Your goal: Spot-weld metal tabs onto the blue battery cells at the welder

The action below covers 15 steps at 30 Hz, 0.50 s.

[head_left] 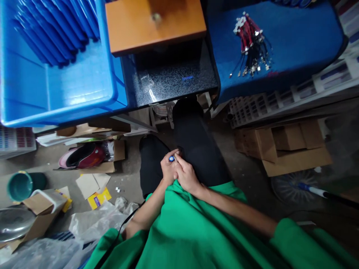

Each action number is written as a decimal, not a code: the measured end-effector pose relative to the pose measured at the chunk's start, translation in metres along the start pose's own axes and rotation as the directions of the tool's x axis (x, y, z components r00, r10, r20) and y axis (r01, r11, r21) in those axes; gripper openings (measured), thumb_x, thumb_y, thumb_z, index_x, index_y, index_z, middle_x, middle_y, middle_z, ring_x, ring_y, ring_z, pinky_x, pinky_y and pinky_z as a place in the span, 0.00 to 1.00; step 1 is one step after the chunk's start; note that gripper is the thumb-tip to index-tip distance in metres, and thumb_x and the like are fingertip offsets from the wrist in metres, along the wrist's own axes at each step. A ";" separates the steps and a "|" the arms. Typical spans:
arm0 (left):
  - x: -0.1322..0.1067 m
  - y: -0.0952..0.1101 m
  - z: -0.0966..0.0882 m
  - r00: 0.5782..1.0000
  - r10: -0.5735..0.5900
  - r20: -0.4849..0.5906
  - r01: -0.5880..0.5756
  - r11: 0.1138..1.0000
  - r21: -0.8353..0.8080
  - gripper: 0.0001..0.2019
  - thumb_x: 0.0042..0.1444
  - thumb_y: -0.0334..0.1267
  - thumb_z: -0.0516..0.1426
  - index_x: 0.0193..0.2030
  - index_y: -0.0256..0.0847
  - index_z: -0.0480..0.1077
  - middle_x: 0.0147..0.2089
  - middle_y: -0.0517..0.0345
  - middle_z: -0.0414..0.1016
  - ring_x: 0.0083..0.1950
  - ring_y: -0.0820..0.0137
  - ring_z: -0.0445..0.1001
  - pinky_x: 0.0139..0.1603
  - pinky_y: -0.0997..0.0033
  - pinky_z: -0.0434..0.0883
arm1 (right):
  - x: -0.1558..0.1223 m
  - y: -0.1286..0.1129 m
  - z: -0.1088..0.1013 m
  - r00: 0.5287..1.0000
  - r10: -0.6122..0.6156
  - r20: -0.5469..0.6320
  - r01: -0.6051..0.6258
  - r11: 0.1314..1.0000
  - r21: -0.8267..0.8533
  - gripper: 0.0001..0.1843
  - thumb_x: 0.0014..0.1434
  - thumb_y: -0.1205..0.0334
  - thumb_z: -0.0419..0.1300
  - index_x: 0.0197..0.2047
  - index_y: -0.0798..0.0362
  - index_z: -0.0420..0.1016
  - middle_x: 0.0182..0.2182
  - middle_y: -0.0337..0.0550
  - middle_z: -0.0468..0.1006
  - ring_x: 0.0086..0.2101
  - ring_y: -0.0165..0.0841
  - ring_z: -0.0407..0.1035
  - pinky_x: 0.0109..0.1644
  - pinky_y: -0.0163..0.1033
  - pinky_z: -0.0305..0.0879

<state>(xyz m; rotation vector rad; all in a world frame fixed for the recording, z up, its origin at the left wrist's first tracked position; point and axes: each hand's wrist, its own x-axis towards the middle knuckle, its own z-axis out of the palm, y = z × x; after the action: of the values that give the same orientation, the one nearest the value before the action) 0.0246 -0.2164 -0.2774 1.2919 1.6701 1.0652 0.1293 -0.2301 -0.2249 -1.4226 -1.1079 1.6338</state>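
Observation:
Both my hands rest together in my lap over dark trousers. My left hand (167, 170) is curled and pinches a small blue and white part (171, 158) at its fingertips. My right hand (186, 175) presses against the left hand, its fingers closed on the same small part. What the part is, I cannot make out. On the blue table top (297, 37) far ahead to the right lies a bundle of red and black wires with metal ends (251, 43), out of reach of both hands.
A blue plastic crate (64, 86) holding stacked blue trays stands at the upper left. A wooden box (154, 24) sits on a dark speckled bench (171, 76). Cardboard boxes (286, 147), a teal bucket (21, 185), plastic bags and scraps litter the floor.

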 end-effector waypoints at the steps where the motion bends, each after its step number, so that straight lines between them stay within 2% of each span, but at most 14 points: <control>1: 0.002 0.002 0.000 1.000 -0.025 -0.019 0.025 1.000 -0.010 0.14 0.54 0.44 0.61 0.43 0.37 0.77 0.40 0.50 0.81 0.39 0.66 0.78 0.40 0.68 0.74 | -0.001 0.000 -0.002 1.000 -0.002 0.019 0.002 1.000 0.012 0.23 0.65 0.64 0.46 0.59 0.59 0.69 0.18 0.36 0.69 0.22 0.29 0.65 0.33 0.34 0.66; 4: 0.007 0.008 -0.004 0.996 -0.058 -0.065 0.059 0.998 0.014 0.13 0.57 0.45 0.59 0.41 0.38 0.77 0.37 0.51 0.80 0.37 0.67 0.77 0.38 0.70 0.73 | -0.002 0.002 -0.005 0.998 -0.008 0.068 0.006 1.000 0.022 0.22 0.66 0.60 0.46 0.56 0.58 0.71 0.17 0.35 0.67 0.20 0.28 0.63 0.29 0.33 0.64; 10: 0.011 0.009 -0.011 0.997 0.073 -0.035 -0.069 0.991 0.111 0.11 0.60 0.44 0.56 0.40 0.40 0.76 0.38 0.53 0.76 0.39 0.69 0.73 0.42 0.69 0.70 | -0.004 0.003 -0.008 0.993 -0.044 0.109 0.050 0.998 -0.049 0.16 0.66 0.57 0.48 0.39 0.55 0.74 0.16 0.33 0.65 0.20 0.27 0.61 0.27 0.32 0.58; 12: 0.010 0.008 -0.012 0.999 0.048 -0.010 -0.047 0.992 0.117 0.11 0.60 0.44 0.56 0.37 0.39 0.75 0.34 0.55 0.75 0.36 0.70 0.72 0.40 0.71 0.69 | -0.003 0.003 -0.009 0.990 -0.010 0.141 0.015 0.999 -0.034 0.15 0.66 0.58 0.48 0.35 0.54 0.72 0.15 0.32 0.63 0.18 0.26 0.59 0.26 0.31 0.57; 15: 0.008 0.008 -0.012 0.999 -0.032 0.019 0.030 0.992 0.124 0.13 0.58 0.44 0.57 0.28 0.39 0.71 0.25 0.60 0.70 0.28 0.74 0.68 0.31 0.75 0.65 | -0.001 0.002 -0.009 0.981 0.064 0.183 -0.068 0.998 0.015 0.13 0.64 0.60 0.48 0.31 0.54 0.69 0.14 0.30 0.61 0.17 0.25 0.57 0.23 0.30 0.54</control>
<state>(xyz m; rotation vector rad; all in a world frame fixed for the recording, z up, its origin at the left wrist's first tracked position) 0.0149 -0.2094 -0.2667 1.3465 1.7585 0.9394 0.1381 -0.2304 -0.2263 -1.3294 -1.1518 1.8475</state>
